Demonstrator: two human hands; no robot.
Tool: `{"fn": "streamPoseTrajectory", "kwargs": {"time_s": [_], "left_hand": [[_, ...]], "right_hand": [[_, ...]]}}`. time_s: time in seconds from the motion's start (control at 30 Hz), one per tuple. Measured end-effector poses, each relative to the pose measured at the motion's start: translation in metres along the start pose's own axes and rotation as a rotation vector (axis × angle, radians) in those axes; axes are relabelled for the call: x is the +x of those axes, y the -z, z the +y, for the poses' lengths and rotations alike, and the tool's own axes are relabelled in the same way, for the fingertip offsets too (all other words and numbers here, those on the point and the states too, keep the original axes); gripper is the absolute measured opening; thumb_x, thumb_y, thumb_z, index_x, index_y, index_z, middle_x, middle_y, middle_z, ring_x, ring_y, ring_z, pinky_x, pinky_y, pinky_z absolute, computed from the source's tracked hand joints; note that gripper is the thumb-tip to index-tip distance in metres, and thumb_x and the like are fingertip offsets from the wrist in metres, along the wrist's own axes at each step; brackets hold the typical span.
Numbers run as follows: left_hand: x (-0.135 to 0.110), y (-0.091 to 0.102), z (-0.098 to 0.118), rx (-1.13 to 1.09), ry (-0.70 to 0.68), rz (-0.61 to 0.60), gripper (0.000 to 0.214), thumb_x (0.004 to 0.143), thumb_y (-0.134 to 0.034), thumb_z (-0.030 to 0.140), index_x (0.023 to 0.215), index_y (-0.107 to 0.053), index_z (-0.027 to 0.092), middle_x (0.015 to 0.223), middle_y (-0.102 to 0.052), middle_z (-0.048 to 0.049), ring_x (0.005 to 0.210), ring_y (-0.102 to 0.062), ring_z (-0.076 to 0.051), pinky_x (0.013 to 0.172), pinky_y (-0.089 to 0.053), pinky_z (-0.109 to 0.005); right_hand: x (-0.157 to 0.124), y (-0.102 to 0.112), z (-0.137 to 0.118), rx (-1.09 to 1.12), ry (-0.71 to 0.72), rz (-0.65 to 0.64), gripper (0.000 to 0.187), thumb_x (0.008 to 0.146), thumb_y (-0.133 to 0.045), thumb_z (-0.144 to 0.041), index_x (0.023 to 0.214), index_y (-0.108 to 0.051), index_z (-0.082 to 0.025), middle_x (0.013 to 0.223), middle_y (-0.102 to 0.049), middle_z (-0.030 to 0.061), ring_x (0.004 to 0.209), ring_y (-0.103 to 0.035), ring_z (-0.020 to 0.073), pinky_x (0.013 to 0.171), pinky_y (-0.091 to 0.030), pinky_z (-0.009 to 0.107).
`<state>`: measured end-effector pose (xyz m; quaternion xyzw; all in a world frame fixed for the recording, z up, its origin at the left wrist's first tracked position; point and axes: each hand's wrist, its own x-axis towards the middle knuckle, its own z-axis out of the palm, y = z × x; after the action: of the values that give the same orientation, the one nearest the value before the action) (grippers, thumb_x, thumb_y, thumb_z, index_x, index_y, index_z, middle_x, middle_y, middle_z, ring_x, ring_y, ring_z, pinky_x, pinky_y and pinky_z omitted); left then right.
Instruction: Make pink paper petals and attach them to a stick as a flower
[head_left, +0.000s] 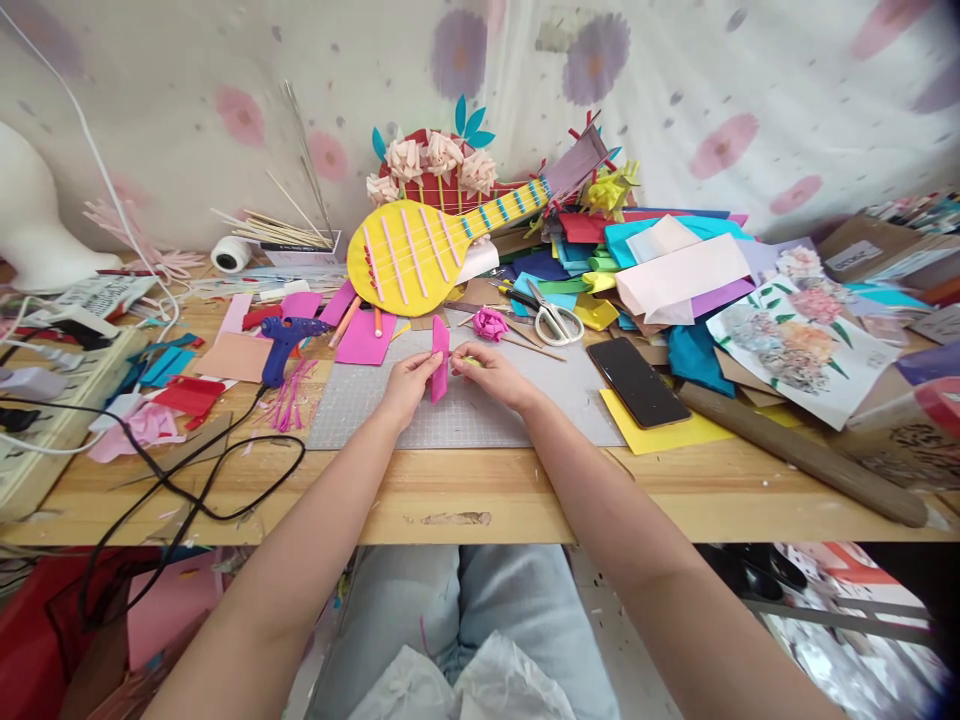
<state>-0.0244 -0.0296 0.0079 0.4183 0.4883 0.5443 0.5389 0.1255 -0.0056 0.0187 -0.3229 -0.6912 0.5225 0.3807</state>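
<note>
Both hands meet over the grey cutting mat (487, 415) at the table's middle. My left hand (406, 384) pinches a strip of magenta felt (439, 358) that stands upright between the two hands. My right hand (491, 371) is closed beside the strip, its fingertips on a small yellow-green piece that I cannot make out. A finished magenta paper flower (490, 322) lies just behind the hands. Scissors (553, 320) with white handles rest to its right.
A blue glue gun (285, 340) with a black cord lies left of the mat. A yellow cardboard ukulele (435, 245) leans at the back. A black phone (637, 381) lies on yellow paper, a wooden rolling pin (802, 455) at right, piles of coloured felt (667, 270) behind.
</note>
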Motion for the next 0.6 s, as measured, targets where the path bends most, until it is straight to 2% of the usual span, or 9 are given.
{"fn": "streamPoseTrajectory", "kwargs": {"time_s": [0.27,0.43,0.6], "left_hand": [[-0.001,-0.001,0.002,-0.034,0.005,-0.018,0.043,0.056,-0.072,0.047,0.085,-0.07,0.015,0.082,-0.069,-0.0048,0.078,-0.06,-0.016,0.068,-0.044,-0.027],[-0.001,-0.002,0.002,-0.026,-0.013,0.01,0.041,0.056,-0.072,0.046,0.083,-0.07,0.015,0.085,-0.07,-0.0052,0.081,-0.06,-0.017,0.069,-0.044,-0.027],[-0.001,-0.002,0.002,-0.001,-0.033,0.006,0.038,0.06,-0.07,0.046,0.081,-0.07,0.015,0.085,-0.07,-0.0051,0.083,-0.06,-0.017,0.071,-0.044,-0.027]], "right_hand": [[0.001,-0.005,0.005,0.013,-0.037,0.04,0.034,0.072,-0.056,-0.053,0.073,-0.05,-0.02,0.072,-0.049,-0.0028,0.067,-0.045,0.0095,0.06,-0.04,0.022],[0.001,-0.002,0.0,-0.022,0.075,0.062,0.029,0.073,-0.058,-0.049,0.073,-0.054,-0.02,0.075,-0.051,-0.001,0.072,-0.046,0.0113,0.064,-0.042,0.024],[-0.003,0.0,-0.008,0.096,0.112,-0.038,0.025,0.07,-0.063,-0.047,0.075,-0.061,-0.022,0.088,-0.052,0.0013,0.08,-0.05,0.0133,0.066,-0.046,0.027]]}}
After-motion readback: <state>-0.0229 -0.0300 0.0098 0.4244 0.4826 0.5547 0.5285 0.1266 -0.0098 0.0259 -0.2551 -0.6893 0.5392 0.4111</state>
